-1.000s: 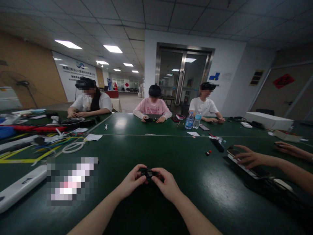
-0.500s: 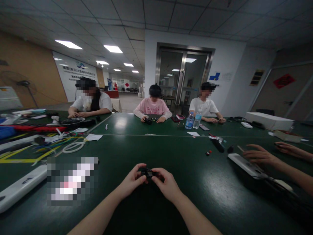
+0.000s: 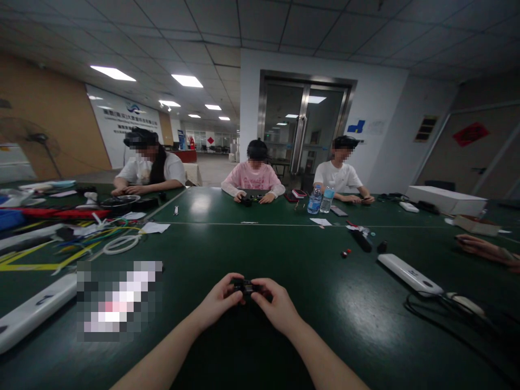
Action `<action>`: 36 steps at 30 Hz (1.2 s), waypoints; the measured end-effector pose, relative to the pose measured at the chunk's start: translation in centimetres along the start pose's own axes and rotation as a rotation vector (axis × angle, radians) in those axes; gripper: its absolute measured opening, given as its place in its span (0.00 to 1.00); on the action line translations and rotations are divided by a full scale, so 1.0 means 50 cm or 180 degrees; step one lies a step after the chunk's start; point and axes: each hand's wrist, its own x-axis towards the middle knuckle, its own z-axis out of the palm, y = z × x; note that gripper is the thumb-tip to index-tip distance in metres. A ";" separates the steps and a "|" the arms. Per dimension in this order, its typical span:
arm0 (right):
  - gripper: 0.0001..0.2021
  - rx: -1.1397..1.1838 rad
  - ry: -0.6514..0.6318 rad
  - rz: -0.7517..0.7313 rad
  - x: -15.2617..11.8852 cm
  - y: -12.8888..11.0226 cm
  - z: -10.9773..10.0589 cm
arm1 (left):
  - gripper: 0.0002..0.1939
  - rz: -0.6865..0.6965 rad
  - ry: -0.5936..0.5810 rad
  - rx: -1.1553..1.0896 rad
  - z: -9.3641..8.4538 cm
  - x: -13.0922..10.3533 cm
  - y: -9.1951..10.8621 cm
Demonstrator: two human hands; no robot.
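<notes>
Between my two hands is a small black part [image 3: 246, 287], dark and too small to name its kind. My left hand [image 3: 223, 295] pinches its left end between thumb and fingers. My right hand [image 3: 273, 299] grips the right end the same way, fingertips wrapped over the edge. Both hands are just above the green tabletop [image 3: 195, 244], near its front side. The underside of the part is hidden by my thumbs and fingers.
A long white device [image 3: 38, 309] lies left of a blurred-out patch; another white device [image 3: 410, 274] with black cables lies right. Farther back stand two water bottles [image 3: 314, 199]. Cables [image 3: 122, 245] and tools crowd the left. People sit opposite; a co-worker's hand [image 3: 483, 249] rests at right.
The nearer co-worker's hand at the right has withdrawn from above the white device, uncovering it. My hands and the black part stay nearly in place.
</notes>
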 end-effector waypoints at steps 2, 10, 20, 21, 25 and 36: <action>0.14 0.0017 0.0011 -0.0006 0.000 0.001 0.000 | 0.20 -0.0025 0.0010 0.0014 0.000 -0.001 0.000; 0.14 0.0047 0.0033 -0.0026 0.002 0.004 0.004 | 0.20 -0.0015 0.0034 -0.0001 0.002 0.002 0.000; 0.14 0.0072 0.0006 -0.0001 0.001 0.005 0.005 | 0.21 -0.0039 0.0061 -0.0100 0.002 0.002 -0.003; 0.14 0.0063 0.0002 0.0006 0.001 0.004 0.005 | 0.21 -0.0059 0.0066 -0.0099 0.003 0.002 -0.002; 0.14 0.0043 -0.0045 0.0033 0.000 0.000 0.002 | 0.21 -0.0066 0.0090 -0.0117 0.003 0.001 -0.001; 0.14 0.0002 -0.0093 0.0098 0.000 0.001 0.002 | 0.20 -0.0077 -0.0009 -0.0097 0.000 -0.003 0.008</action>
